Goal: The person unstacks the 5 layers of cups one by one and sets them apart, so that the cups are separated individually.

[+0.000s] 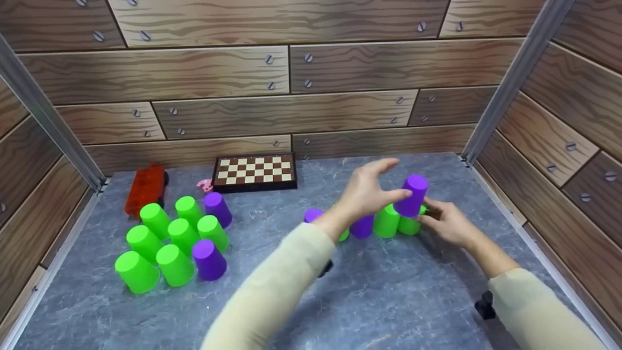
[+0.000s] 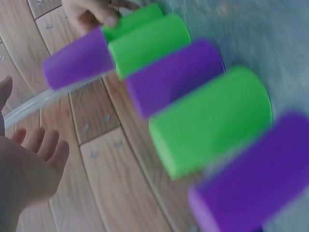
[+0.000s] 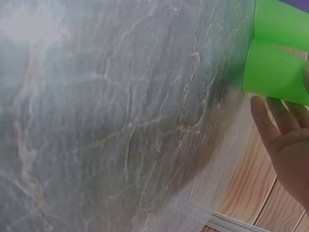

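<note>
A purple cup (image 1: 411, 197) sits upside down on top of the two right-hand green cups of a short row. My left hand (image 1: 369, 189) is spread beside it, thumb overlapping it in the head view. In the left wrist view, the left hand (image 2: 36, 166) is apart from the purple cup (image 2: 78, 60), its fingers loosely bent. My right hand (image 1: 449, 223) holds the end green cup (image 1: 409, 223) near its top, thumb and fingers on different sides. In the right wrist view, fingertips lie along the edge of that green cup (image 3: 275, 72). Another green cup (image 1: 386, 222) stands against it.
Farther left in the row are a purple cup (image 1: 362, 226), a green cup (image 2: 212, 121) and another purple cup (image 1: 313, 214). Several green cups (image 1: 137, 272) and purple cups (image 1: 209, 260) stand at left. Behind them lie a red toy vehicle (image 1: 146, 189), pink figure (image 1: 205, 184) and checkered board (image 1: 255, 172).
</note>
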### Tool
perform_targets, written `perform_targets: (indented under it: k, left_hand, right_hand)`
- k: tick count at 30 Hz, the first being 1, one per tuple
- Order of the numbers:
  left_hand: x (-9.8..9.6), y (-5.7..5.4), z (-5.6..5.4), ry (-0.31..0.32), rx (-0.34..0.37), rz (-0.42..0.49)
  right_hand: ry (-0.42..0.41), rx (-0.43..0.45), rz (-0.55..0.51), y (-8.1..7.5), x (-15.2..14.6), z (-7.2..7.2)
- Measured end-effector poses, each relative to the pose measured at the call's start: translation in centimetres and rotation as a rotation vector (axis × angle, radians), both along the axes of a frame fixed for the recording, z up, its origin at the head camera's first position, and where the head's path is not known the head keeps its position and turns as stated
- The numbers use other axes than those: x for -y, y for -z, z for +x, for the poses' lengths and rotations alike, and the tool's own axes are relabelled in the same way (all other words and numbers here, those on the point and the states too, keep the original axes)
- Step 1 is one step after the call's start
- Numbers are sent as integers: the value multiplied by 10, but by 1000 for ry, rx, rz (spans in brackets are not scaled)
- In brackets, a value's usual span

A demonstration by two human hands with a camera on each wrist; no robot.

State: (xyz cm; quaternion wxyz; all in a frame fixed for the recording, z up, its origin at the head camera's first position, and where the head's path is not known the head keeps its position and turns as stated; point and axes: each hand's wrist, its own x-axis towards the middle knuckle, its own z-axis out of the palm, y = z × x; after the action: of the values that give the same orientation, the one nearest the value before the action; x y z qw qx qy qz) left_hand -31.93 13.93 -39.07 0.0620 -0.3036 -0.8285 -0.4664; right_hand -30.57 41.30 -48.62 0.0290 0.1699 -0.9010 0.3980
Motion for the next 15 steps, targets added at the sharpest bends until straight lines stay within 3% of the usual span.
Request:
perform_targets:
  k: [7,15]
  left_hand:
    - [-39,15,0,-62,51,68]
    - [-60,28,-2,-100,108,55]
  right_hand:
    - [-2,5,-34,-2,-1,2]
    - [2,7,-36,0,1,1]
